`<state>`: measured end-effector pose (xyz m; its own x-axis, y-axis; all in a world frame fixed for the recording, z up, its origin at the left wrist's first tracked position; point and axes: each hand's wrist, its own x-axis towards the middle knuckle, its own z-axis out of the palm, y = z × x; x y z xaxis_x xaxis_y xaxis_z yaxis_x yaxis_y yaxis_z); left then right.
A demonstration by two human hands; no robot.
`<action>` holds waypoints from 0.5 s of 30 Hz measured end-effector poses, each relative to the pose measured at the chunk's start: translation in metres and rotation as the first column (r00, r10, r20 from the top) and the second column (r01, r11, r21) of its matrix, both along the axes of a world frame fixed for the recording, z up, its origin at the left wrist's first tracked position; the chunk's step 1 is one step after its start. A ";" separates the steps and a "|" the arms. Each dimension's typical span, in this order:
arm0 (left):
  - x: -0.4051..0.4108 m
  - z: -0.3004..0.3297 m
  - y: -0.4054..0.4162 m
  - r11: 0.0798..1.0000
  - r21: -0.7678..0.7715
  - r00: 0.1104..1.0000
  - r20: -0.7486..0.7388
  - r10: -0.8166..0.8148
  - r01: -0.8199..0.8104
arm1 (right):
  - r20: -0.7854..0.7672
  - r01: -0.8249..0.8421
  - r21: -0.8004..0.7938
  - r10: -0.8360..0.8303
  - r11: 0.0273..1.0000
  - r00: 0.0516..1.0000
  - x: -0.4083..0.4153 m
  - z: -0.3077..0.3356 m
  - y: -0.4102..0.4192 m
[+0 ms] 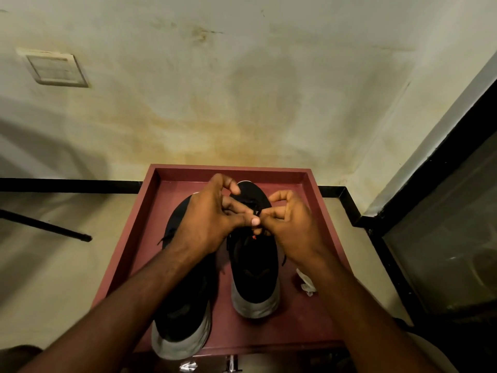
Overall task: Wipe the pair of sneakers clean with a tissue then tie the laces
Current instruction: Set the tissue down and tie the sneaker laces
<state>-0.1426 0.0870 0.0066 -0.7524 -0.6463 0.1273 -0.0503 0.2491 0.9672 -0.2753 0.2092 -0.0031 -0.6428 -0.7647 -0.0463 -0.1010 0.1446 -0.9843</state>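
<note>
Two black sneakers with grey-white soles stand side by side on a dark red tray [317, 184], toes pointing away from me. Over the right sneaker [254, 267] both my hands meet at its black laces [254, 208]. My left hand [212, 219] pinches a lace between thumb and fingers. My right hand [289, 224] pinches the lace from the other side, fingers curled. The left sneaker [183, 313] is partly hidden under my left forearm, and a loose lace end trails off its left side. A crumpled white tissue [306, 282] lies on the tray, right of the right sneaker.
The tray sits on a surface against a stained cream wall [242, 103]. A black rod [45, 224] lies on the floor to the left. A dark glass panel with a black frame [443, 238] runs along the right. A wall plate [55, 67] is at the upper left.
</note>
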 end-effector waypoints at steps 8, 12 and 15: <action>0.008 0.002 -0.013 0.901 -0.425 0.989 0.144 -0.022 0.082 | -0.228 -0.239 0.118 0.260 0.964 0.938 0.000 0.003 0.007; 0.011 0.004 -0.017 0.943 -0.287 0.975 0.191 -0.116 0.169 | -0.304 -0.321 0.163 0.357 0.933 0.883 -0.001 0.003 0.011; 0.009 0.004 -0.013 0.937 -0.342 0.989 0.148 -0.021 0.071 | -0.253 -0.293 0.107 0.311 0.950 0.916 0.000 0.004 0.013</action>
